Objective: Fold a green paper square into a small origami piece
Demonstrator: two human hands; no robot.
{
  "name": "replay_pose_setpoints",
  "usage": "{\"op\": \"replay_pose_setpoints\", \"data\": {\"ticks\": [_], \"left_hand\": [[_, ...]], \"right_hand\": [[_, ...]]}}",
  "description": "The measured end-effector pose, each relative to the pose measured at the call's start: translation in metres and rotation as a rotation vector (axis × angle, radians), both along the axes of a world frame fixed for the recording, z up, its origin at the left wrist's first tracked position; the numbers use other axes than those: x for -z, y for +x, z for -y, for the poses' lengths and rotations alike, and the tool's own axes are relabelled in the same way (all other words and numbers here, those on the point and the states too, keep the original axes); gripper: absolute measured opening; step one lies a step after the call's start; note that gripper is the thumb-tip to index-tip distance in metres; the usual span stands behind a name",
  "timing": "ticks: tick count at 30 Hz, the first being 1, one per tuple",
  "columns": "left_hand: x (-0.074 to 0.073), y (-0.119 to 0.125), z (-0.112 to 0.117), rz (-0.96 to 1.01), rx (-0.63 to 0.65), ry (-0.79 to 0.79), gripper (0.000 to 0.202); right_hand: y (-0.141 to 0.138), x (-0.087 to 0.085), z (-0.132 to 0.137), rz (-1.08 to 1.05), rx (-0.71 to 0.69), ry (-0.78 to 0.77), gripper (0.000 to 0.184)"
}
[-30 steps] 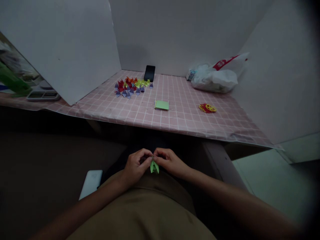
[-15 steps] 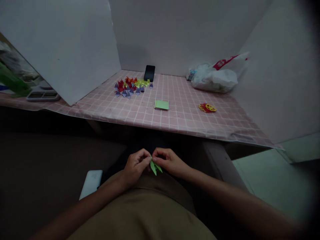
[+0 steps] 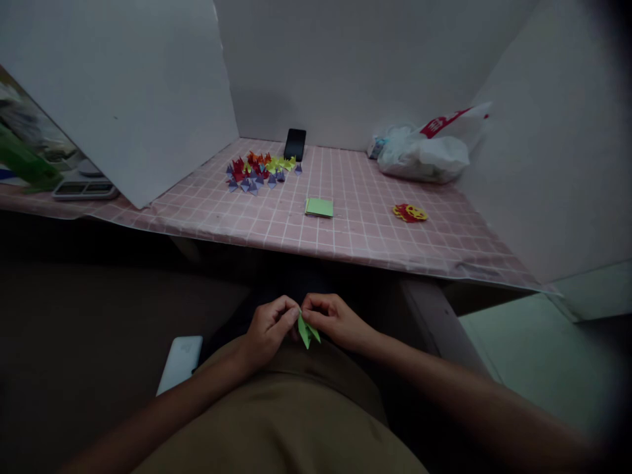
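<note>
Close to my lap, below the table's front edge, a folded piece of green paper points downward with two sharp tips. My left hand pinches its upper end between thumb and forefinger. From the other side, my right hand also pinches the paper, its fingertips almost touching those of the left. The top of the fold is hidden behind my fingers. On the table lies a small stack of square green paper. Behind it, to the left, is a cluster of small folded paper pieces in red, orange, yellow and purple.
A dark phone leans at the back of the pink checked table. Toward the right are red and yellow cut-out shapes and a white plastic bag. A scale stands far left; a white device lies beside my left forearm.
Both hands keep their pinch on the green paper. Its tips have shifted very slightly downward, and the left hand has moved a touch. The table's contents look unchanged.
</note>
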State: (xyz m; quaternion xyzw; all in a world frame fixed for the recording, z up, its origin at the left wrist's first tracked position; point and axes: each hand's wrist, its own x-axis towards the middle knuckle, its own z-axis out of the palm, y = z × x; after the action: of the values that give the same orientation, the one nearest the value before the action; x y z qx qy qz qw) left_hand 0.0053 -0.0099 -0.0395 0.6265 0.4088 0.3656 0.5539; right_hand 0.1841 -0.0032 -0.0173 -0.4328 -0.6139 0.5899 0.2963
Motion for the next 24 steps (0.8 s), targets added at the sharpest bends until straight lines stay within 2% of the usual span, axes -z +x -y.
{"op": "replay_pose_setpoints", "data": {"ticks": [9,12,17,24], "left_hand": [[0.001,0.003,-0.001,-0.171,-0.129,0.181,0.026],[0.000,0.004,-0.002,-0.095,-0.124,0.105,0.028],[-0.003,0.007,-0.004,0.094,-0.097,-0.084,0.027],[0.000,0.010,-0.005,0.129,-0.094,-0.201,0.022]], "right_hand": [[-0.001,0.000,0.001,0.032,-0.007,0.074,0.023],[-0.001,0.000,0.001,0.011,0.019,0.075,0.022],[-0.001,0.002,-0.001,0.010,0.151,0.120,0.022],[-0.001,0.012,0.001,0.046,0.264,0.171,0.021]]}}
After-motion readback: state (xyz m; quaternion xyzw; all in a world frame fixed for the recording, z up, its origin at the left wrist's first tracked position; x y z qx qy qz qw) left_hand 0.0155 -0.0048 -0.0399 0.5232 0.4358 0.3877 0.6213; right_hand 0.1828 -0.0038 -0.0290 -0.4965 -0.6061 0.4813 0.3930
